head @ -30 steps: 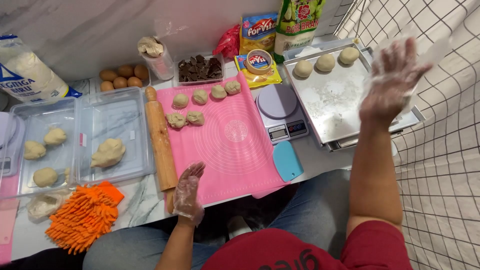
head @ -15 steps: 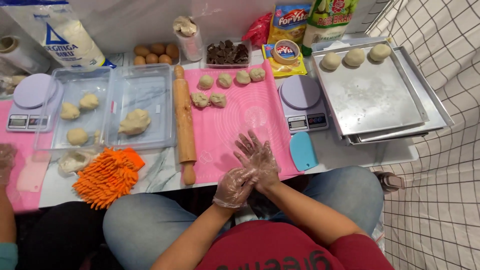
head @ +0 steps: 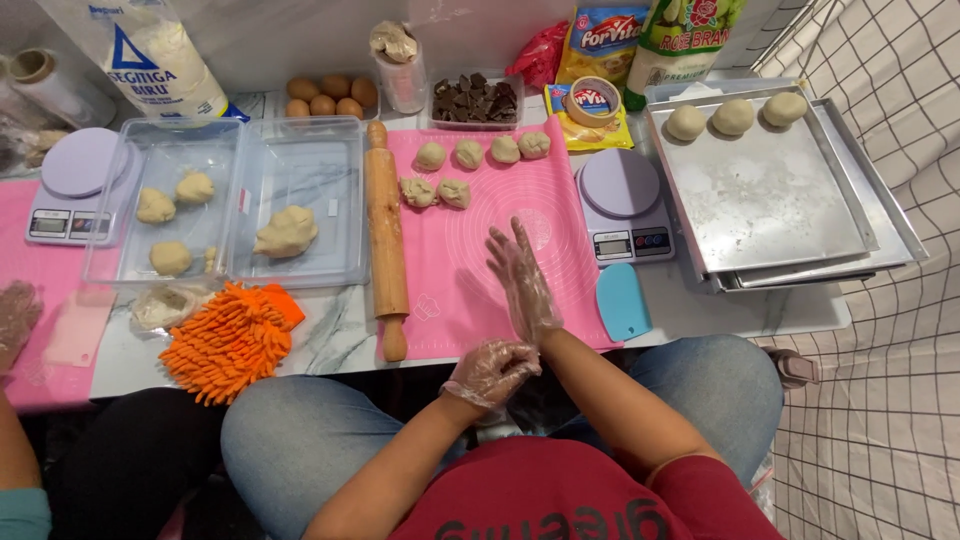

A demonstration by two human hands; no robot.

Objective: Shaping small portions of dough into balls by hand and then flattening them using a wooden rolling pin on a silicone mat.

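Observation:
Both my hands wear clear plastic gloves. My right hand (head: 520, 275) lies flat over the near part of the pink silicone mat (head: 545, 195), fingers spread and empty. My left hand (head: 490, 370) is curled at the mat's near edge, pressed against my right wrist, with nothing visible in it. Several round dough balls (head: 482, 153) line the mat's far edge, and two rougher pieces (head: 437, 192) sit just below them. A wooden rolling pin (head: 386, 230) lies along the mat's left side.
Right of the mat are a lilac scale (head: 620, 195), a blue scraper (head: 622, 300) and stacked metal trays (head: 770, 200) with three dough balls (head: 735, 115). On the left are clear tubs (head: 300, 160) with dough and an orange mitt (head: 225, 340). Another person's gloved hand (head: 15, 315) is at far left.
My right hand came back from above the metal tray to the mat's near edge. Both hands met there, and the right hand now stretches forward with the left at its wrist.

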